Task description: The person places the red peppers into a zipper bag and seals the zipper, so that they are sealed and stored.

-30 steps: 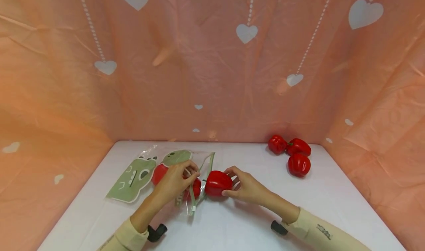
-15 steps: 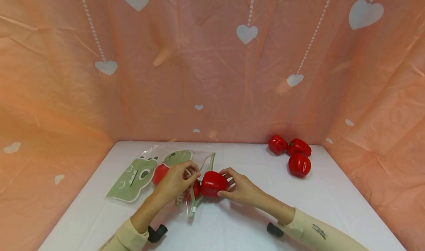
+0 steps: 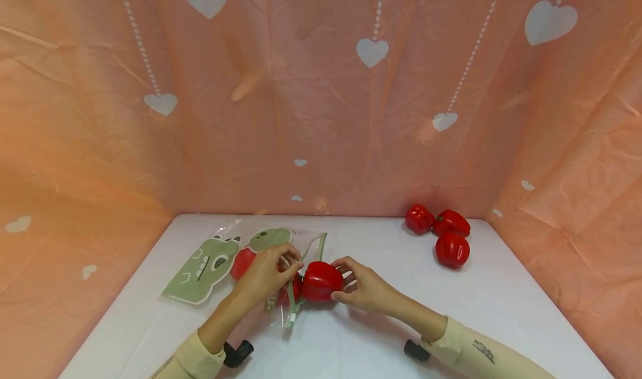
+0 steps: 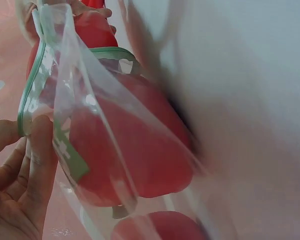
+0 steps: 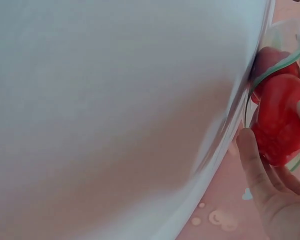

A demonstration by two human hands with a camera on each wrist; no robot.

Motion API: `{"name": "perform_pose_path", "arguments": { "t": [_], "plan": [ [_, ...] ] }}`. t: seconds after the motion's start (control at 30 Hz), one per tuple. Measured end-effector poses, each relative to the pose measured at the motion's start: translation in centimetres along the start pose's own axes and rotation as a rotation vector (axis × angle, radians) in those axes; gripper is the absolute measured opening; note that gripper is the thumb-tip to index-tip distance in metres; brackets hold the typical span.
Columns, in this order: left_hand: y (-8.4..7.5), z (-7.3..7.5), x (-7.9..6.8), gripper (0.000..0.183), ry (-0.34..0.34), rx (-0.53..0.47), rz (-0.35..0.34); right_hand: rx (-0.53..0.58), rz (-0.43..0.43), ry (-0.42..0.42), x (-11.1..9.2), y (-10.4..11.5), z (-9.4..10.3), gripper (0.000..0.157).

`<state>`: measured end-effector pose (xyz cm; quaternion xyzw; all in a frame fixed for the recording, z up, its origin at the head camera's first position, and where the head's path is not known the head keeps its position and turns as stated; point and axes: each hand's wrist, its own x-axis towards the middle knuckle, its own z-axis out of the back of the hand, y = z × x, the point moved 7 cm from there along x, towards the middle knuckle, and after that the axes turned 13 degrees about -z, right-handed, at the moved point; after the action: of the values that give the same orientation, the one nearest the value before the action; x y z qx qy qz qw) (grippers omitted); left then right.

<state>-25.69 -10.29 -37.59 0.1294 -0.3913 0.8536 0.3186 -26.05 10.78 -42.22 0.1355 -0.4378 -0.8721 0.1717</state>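
A clear zip bag (image 3: 203, 276) with green cartoon prints and a green zip edge lies on the left half of the table. My left hand (image 3: 266, 268) pinches the upper edge of its mouth between thumb and finger. Through the film, a red bell pepper (image 4: 135, 145) shows inside, with part of another red pepper (image 4: 160, 227) deeper in. My right hand (image 3: 366, 287) grips one more red bell pepper (image 3: 322, 281) by its right end. That pepper lies on its side at the bag's mouth, its stem end toward the peppers inside.
Three loose red bell peppers (image 3: 452, 249) sit together at the back right of the white table (image 3: 381, 334). Orange cloth walls (image 3: 326, 117) with white hearts stand behind and at both sides. A black wrist mount (image 3: 238, 353) hangs by the left sleeve.
My right hand has moved slightly left, bringing its pepper from just outside the bag into the mouth, close against the pepper inside. The left hand has kept its place on the edge.
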Motion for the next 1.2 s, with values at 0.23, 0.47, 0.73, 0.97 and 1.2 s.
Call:
{"name": "perform_pose_path", "arguments": {
  "t": [0.23,0.47,0.73,0.97,1.2],
  "plan": [
    [-0.1,0.1,0.0,0.011,-0.004,0.000,0.000,-0.018,-0.021,-0.035,-0.4,-0.1,1.0,0.055],
    [-0.2,0.2,0.0,0.010,-0.008,-0.008,0.016,-0.034,-0.066,-0.044,-1.1,-0.3,1.9,0.054],
    [-0.1,0.3,-0.1,0.011,-0.005,-0.021,0.029,-0.025,-0.072,-0.033,-0.8,-0.6,1.5,0.051],
    [-0.3,0.1,-0.1,0.011,-0.006,-0.023,0.023,-0.004,-0.059,-0.030,-0.4,-0.6,0.7,0.050],
    [-0.5,0.0,0.0,0.010,-0.015,-0.005,0.031,0.001,-0.050,-0.031,-0.1,0.2,-0.3,0.048]
  ]
}}
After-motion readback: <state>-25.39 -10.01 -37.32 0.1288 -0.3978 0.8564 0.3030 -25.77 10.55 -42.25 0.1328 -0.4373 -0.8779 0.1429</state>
